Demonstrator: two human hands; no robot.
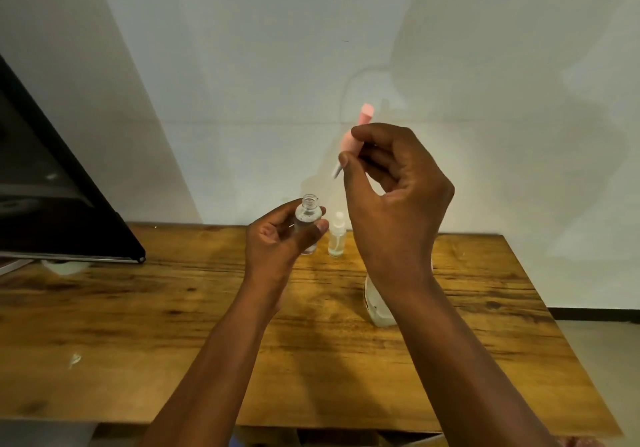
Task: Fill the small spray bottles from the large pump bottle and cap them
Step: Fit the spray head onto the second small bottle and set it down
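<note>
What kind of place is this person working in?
Probably a plain room at home or in a small office, not a factory: a wooden table against a bare pale wall, with a dark monitor at its left end.

It looks like a plain room at home or a small office, used as a makeshift workspace. A rustic wooden table [138, 325] fills the lower half of the frame, pushed up against a bare white wall [277, 65]. A dark monitor [52, 204] leans in at the left edge, and pale floor with black skirting [595, 314] shows at lower right.
</note>
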